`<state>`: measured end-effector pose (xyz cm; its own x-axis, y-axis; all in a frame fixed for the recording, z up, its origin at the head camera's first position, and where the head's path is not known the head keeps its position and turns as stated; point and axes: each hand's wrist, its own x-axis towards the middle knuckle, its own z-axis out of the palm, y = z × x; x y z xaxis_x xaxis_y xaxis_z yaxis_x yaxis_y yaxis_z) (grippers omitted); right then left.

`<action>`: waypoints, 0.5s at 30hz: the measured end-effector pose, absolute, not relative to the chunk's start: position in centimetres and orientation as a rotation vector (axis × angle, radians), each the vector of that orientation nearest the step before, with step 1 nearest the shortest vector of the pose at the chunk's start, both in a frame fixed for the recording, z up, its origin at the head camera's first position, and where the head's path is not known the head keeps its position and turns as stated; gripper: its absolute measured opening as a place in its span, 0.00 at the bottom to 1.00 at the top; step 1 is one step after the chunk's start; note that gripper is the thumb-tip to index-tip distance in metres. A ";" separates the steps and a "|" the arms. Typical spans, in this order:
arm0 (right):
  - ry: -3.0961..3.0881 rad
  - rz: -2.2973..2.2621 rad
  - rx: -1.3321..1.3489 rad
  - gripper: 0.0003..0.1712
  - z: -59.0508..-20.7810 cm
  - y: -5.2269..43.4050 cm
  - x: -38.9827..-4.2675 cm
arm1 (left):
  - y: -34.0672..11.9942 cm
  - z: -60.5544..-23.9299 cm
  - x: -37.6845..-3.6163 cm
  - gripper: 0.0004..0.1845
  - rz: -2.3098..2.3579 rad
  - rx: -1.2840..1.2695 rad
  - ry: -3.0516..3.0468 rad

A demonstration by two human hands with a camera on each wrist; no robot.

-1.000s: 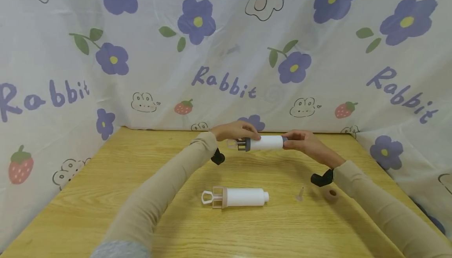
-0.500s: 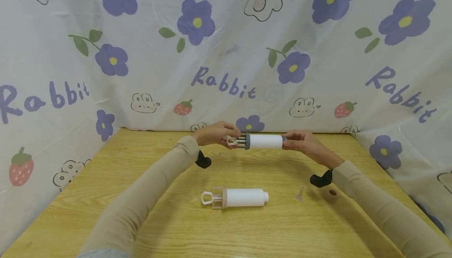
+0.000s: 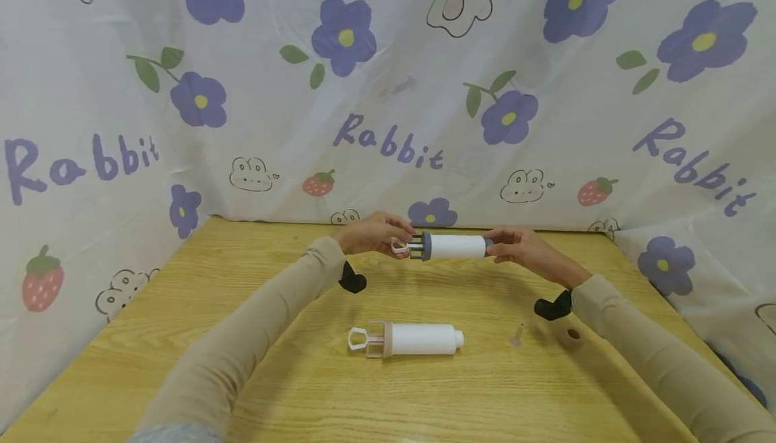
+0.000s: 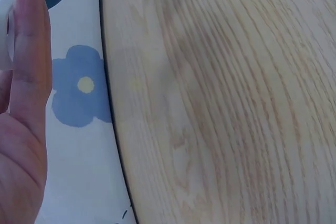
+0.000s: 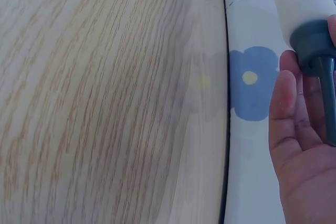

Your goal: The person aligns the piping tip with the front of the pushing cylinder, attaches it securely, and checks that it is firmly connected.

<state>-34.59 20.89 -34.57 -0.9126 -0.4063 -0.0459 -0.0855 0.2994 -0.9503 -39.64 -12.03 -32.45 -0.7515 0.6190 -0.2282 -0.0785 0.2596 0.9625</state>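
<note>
Held level above the far part of the wooden surface [image 3: 254, 308], close to the cloth backdrop, is a white tube [image 3: 453, 246] with a dark grey collar at its left end and a dark grey cap and nozzle at its right end. The left hand [image 3: 370, 234] grips the pale loop handle [image 3: 400, 247] that sticks out past the grey collar, its fingers [image 3: 397, 227] curled round the loop. The right hand [image 3: 521, 246] holds the opposite end, fingers closed about the grey cap; the right wrist view shows the dark nozzle lying across the palm with the fingers [image 5: 286, 103] bent beside it. In the left wrist view only one finger [image 4: 31, 51] and part of the palm show, against the flowered cloth and the wood. Both arms wear beige sleeves, and a black mount sits at each wrist. Nearer the person, about the middle of the surface, a second white tube [image 3: 418, 338] lies on its side, with a beige collar and a pale loop handle pointing left. To its right a small clear nozzle tip [image 3: 516, 336] stands on the wood, and just beside that lies a small beige ring [image 3: 570, 334]. A white cloth [image 3: 388, 93] printed with purple flowers, strawberries and rabbits hangs behind and at both sides.
</note>
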 end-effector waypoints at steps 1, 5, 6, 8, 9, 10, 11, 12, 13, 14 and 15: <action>2.292 -1.640 -0.453 0.30 -34.7 20.9 -34.7 | -12.0 -32.6 -39.6 0.17 1.530 0.483 1.958; 2.297 -1.596 -0.462 0.30 -35.5 20.9 -35.4 | -11.9 -33.3 -39.6 0.17 1.513 0.457 1.967; 2.308 -1.576 -0.455 0.29 -35.8 20.9 -35.6 | -11.9 -33.5 -39.6 0.17 1.504 0.452 1.973; 2.337 -1.527 -0.446 0.28 -36.4 21.0 -35.8 | -11.8 -33.9 -39.6 0.17 1.492 0.439 1.984; 2.355 -1.494 -0.447 0.28 -36.6 21.0 -35.8 | -11.8 -34.2 -39.7 0.16 1.487 0.430 1.992; 2.371 -1.468 -0.451 0.27 -36.9 21.1 -35.9 | -11.8 -34.4 -39.8 0.16 1.471 0.433 2.001; 2.383 -1.446 -0.456 0.27 -37.2 21.1 -35.9 | -11.8 -34.6 -39.8 0.15 1.455 0.436 2.015; 2.394 -1.428 -0.453 0.26 -37.4 21.0 -35.9 | -11.7 -34.8 -39.9 0.14 1.449 0.434 2.015; 2.397 -1.416 -0.453 0.26 -37.7 21.0 -35.9 | -11.8 -35.1 -39.9 0.14 1.442 0.436 2.023; 2.408 -1.401 -0.459 0.26 -37.9 20.9 -35.9 | -11.8 -35.4 -39.9 0.14 1.433 0.440 2.027; 2.414 -1.386 -0.462 0.26 -38.1 20.9 -36.0 | -11.8 -35.7 -39.9 0.14 1.424 0.443 2.030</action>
<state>-35.97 20.87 -38.09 -0.8970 -0.4275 -0.1120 -0.1188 0.4775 -0.8706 -39.90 -11.81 -35.68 -0.7564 0.5865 -0.2897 -0.0725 0.3650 0.9282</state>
